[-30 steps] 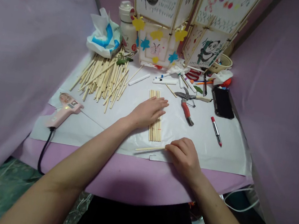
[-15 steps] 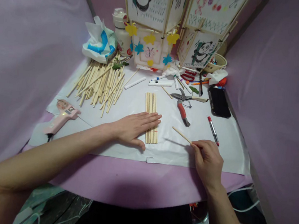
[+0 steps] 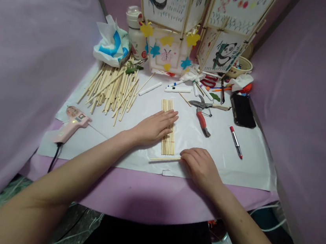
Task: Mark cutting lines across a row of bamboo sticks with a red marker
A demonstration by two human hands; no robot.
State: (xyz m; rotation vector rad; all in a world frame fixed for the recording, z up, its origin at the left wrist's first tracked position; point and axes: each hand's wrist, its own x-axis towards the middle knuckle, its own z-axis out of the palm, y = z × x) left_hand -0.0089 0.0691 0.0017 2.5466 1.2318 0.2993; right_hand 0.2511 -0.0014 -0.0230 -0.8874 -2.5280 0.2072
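Several wooden sticks point(image 3: 168, 148) lie side by side in a flat row at the middle of the white sheet point(image 3: 129, 157). My left hand point(image 3: 156, 126) rests on the row, fingers stretched out across the upper half of the sticks. Just below the lower ends, a single wooden stick point(image 3: 164, 159) is held crosswise by my right hand point(image 3: 199, 164), pinched at its right end. This stick lies nearly level and close along the row's bottom edge; whether it touches the ends I cannot tell.
A pile of loose sticks point(image 3: 110, 88) and a pink glue gun point(image 3: 73, 125) lie left. Pruning shears point(image 3: 201, 121), a red-capped pen point(image 3: 236, 143) and a phone point(image 3: 243, 111) lie right. Markers point(image 3: 178, 90) sit in front of paper lanterns point(image 3: 165, 51), beside a bottle point(image 3: 136, 35) and tissues point(image 3: 113, 44).
My right hand has moved left with its stick, from beside the row to its lower ends, and the stick now lies crosswise. My left hand stays on the row, its thumb drawn in.
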